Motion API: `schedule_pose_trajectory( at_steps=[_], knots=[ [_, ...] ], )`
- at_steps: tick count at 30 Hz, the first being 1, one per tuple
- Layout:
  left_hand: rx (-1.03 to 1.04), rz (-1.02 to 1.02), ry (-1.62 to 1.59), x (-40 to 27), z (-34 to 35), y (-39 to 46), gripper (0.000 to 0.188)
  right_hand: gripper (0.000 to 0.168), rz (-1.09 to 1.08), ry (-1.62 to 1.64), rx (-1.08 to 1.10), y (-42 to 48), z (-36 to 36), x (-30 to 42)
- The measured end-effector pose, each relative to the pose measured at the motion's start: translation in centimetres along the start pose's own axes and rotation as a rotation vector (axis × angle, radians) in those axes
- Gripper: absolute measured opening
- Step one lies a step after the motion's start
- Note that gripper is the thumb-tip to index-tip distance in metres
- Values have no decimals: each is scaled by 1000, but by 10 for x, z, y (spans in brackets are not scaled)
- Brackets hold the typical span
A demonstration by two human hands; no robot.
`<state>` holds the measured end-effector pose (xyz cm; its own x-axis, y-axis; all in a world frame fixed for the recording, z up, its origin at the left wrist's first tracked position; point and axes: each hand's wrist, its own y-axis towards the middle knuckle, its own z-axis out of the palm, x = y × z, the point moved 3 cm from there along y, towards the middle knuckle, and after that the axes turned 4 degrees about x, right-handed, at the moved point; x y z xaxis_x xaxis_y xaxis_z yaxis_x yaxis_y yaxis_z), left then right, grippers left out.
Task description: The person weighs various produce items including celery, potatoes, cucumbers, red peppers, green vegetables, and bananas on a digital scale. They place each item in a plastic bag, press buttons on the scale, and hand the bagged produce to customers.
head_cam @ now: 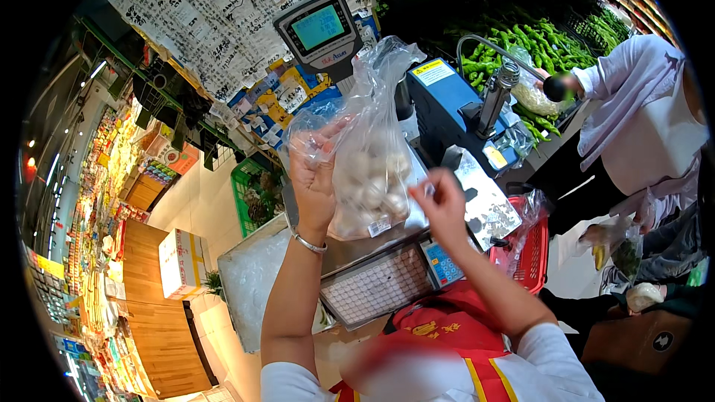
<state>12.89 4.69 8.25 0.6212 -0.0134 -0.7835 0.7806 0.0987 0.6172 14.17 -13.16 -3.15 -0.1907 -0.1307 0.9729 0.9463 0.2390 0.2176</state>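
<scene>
A clear plastic bag of whitish round produce (371,189), perhaps garlic or mushrooms, is held upright over the metal pan of a weighing scale (363,245). My left hand (315,167), with a bangle at the wrist, grips the plastic at the bag's upper left side. My right hand (444,201) is beside the bag's right side, thumb and fingertips pinched together; whether they hold anything is too blurred to tell. A small printed label (379,227) sticks to the bag's lower part. Behind the bag stands the scale's lit display (320,27).
A blue bag-sealing or tying machine (452,106) stands behind the right hand. A red basket (533,256) is at the right, a green crate (240,195) at the left. Green peppers (536,44) fill a display. People stand at the right, one (642,100) in a light shirt.
</scene>
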Motion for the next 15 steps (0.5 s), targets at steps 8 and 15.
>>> schedule_pose_trajectory(
  at_steps=[8,15],
  knots=[
    [8,7,371,-2,0,17,32,22,-124,294,402,119,44,71],
    [-90,-360,179,4,-2,8,11,76,-448,210,261,80,-6,56]
  ],
)
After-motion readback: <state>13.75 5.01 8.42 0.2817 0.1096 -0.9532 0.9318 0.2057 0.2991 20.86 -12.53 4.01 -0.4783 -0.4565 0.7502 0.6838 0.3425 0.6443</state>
